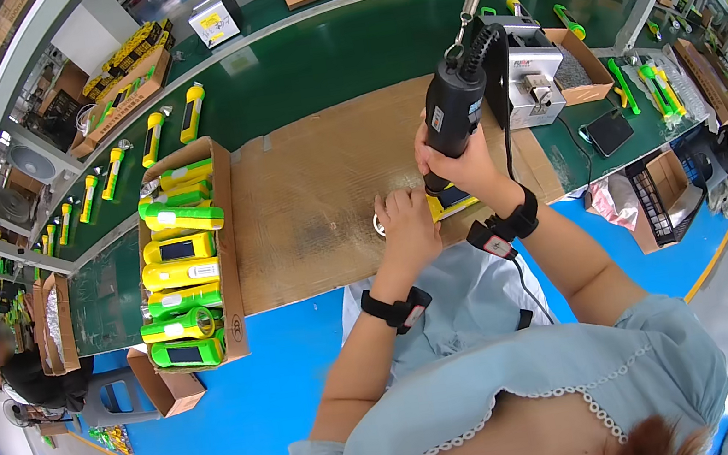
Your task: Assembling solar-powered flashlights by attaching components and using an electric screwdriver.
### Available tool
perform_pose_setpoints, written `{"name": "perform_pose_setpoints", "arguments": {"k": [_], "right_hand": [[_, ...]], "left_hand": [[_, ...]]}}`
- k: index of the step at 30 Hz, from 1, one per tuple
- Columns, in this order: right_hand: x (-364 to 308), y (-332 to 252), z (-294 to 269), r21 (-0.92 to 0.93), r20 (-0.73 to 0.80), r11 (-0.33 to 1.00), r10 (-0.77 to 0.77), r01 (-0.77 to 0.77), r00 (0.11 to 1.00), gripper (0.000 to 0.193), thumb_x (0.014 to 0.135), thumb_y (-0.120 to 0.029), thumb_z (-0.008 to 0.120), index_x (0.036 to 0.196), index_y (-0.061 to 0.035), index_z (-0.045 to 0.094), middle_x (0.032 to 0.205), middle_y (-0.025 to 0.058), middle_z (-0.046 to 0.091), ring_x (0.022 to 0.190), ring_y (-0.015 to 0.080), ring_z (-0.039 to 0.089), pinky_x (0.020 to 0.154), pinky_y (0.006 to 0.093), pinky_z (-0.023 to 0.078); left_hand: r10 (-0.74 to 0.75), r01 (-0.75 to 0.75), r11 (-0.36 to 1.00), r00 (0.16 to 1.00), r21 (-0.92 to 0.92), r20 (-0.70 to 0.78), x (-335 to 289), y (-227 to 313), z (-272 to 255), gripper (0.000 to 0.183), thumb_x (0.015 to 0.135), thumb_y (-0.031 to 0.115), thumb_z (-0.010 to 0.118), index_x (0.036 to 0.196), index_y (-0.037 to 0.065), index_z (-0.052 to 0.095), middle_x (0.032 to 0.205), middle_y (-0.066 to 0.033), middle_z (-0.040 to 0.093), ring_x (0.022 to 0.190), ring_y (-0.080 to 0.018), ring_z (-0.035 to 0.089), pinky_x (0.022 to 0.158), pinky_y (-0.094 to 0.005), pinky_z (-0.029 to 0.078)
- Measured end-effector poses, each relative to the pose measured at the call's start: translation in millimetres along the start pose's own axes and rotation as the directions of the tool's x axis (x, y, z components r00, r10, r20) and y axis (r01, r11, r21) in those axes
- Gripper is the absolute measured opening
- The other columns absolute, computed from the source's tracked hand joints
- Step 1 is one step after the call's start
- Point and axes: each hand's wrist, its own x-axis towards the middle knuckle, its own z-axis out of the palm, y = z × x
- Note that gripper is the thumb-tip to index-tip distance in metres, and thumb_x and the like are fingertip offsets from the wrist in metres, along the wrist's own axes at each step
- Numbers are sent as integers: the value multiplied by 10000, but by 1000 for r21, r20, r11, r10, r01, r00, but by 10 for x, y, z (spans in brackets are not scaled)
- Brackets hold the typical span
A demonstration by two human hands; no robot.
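Observation:
My right hand [464, 157] is wrapped round a black electric screwdriver [453, 108], which hangs from above on a metal spring hook. Its lower tip meets a yellow flashlight [453, 200] with a dark panel, lying on the cardboard sheet [311, 179] at the bench's near edge. My left hand [408, 224] presses down on the flashlight's left end, its fingers closed over it. Part of the flashlight is hidden under both hands. Black straps with small modules sit on both my wrists.
Left of the cardboard stands an open box [228, 237] of yellow and green flashlights. A grey machine [534, 73], a box of small screws [582, 66] and a phone [608, 132] lie to the right. More flashlights [152, 138] line the green conveyor. Other people work nearby.

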Motion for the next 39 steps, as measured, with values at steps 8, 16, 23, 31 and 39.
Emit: {"name": "perform_pose_setpoints", "arguments": {"k": [8, 16, 23, 31, 39], "right_hand": [[12, 95, -27, -78, -55, 997, -28, 23, 998, 460, 719, 59, 642, 1104, -45, 412, 762, 21, 562, 672, 89, 569, 593, 257, 481], [7, -49, -175, 151, -207, 982, -82, 114, 975, 467, 789, 78, 579, 1191, -34, 371, 793, 82, 562, 630, 153, 580, 577, 287, 489], [264, 48, -634, -361, -306, 881, -423, 307, 853, 645, 753, 53, 661, 1260, -60, 278, 850, 74, 571, 734, 141, 590, 660, 280, 500], [161, 644, -919, -369, -418, 915, -321, 164, 850, 644, 785, 17, 640, 1313, -59, 280, 1025, 80, 545, 912, 148, 558, 806, 287, 464], [41, 800, -938, -413, -473, 904, -319, 113, 821, 359, 836, 3, 597, 1127, -41, 392, 971, 55, 536, 878, 128, 516, 795, 251, 419]], "left_hand": [[21, -22, 999, 999, 38, 35, 45, 12, -67, 639, 623, 97, 722, 1175, -36, 428, 1142, -193, 425, 1154, -371, 383, 1023, -615, 213], [-23, 21, 951, 1000, 309, 4, -7, 104, -84, 618, 629, 258, 791, 1131, 21, 521, 1087, -150, 508, 1059, -315, 466, 968, -511, 300], [-256, 277, 917, 960, 288, -110, -88, 95, -217, 553, 671, 371, 760, 1047, 26, 547, 957, -143, 544, 925, -302, 500, 815, -444, 336], [-308, 324, 835, 945, 445, -110, 371, -376, -191, 547, 681, 426, 745, 960, 0, 545, 921, -142, 558, 888, -298, 523, 733, -405, 390], [-329, 390, 854, 918, 344, -224, 1534, -869, 94, 540, 638, 267, 809, 989, -39, 535, 998, -188, 539, 989, -341, 504, 843, -439, 411]]}}
